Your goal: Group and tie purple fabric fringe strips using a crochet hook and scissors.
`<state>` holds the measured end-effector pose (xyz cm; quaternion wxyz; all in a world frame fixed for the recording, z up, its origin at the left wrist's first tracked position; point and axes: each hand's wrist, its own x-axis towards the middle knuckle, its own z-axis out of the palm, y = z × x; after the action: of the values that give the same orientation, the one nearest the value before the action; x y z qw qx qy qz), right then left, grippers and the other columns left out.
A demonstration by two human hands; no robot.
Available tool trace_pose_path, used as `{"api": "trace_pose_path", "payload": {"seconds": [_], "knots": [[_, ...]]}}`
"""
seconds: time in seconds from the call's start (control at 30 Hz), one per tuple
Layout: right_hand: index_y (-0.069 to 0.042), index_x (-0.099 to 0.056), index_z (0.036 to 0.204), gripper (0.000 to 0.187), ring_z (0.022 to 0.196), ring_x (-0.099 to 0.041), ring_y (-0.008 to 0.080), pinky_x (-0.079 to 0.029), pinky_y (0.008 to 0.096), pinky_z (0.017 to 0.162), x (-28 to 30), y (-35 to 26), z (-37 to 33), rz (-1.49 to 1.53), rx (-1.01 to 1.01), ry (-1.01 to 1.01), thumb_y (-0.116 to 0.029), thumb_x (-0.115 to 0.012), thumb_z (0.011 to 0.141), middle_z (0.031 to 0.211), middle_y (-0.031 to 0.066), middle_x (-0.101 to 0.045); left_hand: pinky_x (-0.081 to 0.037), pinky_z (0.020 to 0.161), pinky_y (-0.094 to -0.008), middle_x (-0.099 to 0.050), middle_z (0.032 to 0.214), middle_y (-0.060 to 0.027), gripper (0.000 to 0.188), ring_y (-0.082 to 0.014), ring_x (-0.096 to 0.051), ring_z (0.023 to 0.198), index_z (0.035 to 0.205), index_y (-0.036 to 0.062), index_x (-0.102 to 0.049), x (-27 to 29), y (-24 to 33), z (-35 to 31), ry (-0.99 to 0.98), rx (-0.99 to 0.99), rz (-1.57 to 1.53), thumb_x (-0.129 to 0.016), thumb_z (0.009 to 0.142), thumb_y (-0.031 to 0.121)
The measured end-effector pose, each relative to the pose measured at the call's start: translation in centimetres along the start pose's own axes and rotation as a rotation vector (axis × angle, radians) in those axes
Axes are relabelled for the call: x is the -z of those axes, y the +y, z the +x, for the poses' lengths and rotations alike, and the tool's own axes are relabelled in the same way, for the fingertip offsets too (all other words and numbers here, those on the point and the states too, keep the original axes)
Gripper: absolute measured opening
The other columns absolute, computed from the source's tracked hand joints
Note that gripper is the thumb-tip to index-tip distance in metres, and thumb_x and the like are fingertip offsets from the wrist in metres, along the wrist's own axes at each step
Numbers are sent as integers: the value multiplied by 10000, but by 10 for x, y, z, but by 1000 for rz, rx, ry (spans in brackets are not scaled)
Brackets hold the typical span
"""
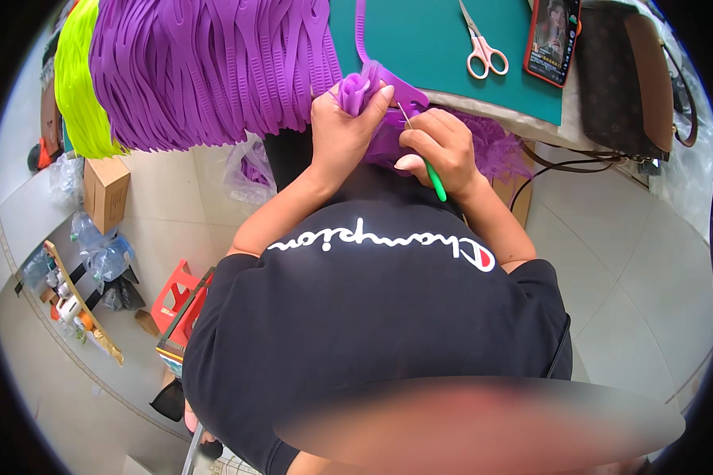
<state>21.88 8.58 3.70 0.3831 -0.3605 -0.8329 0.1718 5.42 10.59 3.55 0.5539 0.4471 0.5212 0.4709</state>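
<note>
A bunched purple rubber strap (353, 92) is pinched between the thumb and fingers of my left hand (341, 134), at the near edge of the table. My right hand (444, 146) is closed round a slim green-handled trimming tool (435, 182). Its thin metal tip points up and left, against or very close to the purple rubber beside my left thumb; exact contact cannot be made out. Under and behind my right hand lies a heap of thin purple scraps (495, 148). A thick row of purple straps with ridged ends (214, 67) lies left of my left hand.
Bright yellow-green straps (83, 87) lie at the far left. On the green mat (420, 36) are pink-handled scissors (486, 57) and a red-cased phone (552, 39). A brown bag (622, 83) sits right. A cardboard box (105, 192) and a red stool (178, 301) stand lower left.
</note>
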Motion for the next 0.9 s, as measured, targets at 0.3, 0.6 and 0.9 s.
{"api": "trace_pose_path", "payload": {"seconds": [0.3,0.6,0.9], "knots": [[-30,-566,758,427,629,-555,256,-451,346,570,-7,1,-5,-42,-21,1,-445,-602,852,727,88,-552,-480,579,-244,-681,694,-57,142,-74,-609,626,841,-9,-675,-2,-4,1,58,-35,112,-701,852,130],[-30,-571,768,410,637,-558,266,-451,354,575,-7,1,-4,-53,-15,-7,-428,-601,862,732,94,-554,-481,576,-253,-682,696,-64,137,-89,-616,616,829,-8,-667,-1,-3,2,30,-36,165,-693,852,124],[-30,-573,776,369,618,-548,267,-439,357,570,-3,-3,0,-88,-124,-91,-386,-603,870,718,84,-555,-470,559,-267,-650,668,-84,114,-103,-593,583,848,-3,-648,-1,2,-1,70,-114,320,-706,808,87]]}}
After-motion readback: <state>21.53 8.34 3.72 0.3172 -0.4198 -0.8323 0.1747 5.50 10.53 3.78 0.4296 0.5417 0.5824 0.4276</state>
